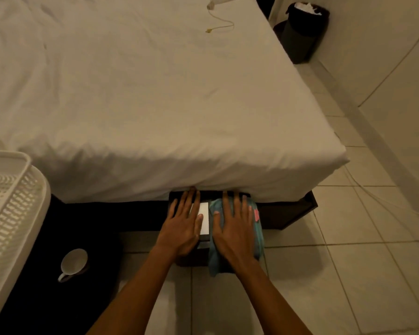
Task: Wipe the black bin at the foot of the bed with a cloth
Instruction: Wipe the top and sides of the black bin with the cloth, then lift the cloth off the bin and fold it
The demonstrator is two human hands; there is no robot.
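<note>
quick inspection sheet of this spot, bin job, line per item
surface: pale tiled floor at the foot of the white bed
job's things: black bin against the bed; teal cloth draped on its top
clutter: white cup on its side; white basket; second dark bin by the wall
hands: left hand flat on the bin; right hand flat on the cloth
cables: yellow cord on the bed
surroundings: wall on the right

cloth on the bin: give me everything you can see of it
The cloth is light blue-teal, soft and towel-like, with a small pink tag at its right edge. It lies crumpled over the right part of the black bin's top, its lower end drooping down the front. The right hand presses flat on it, fingers spread. The left hand is beside it, not touching.
</note>
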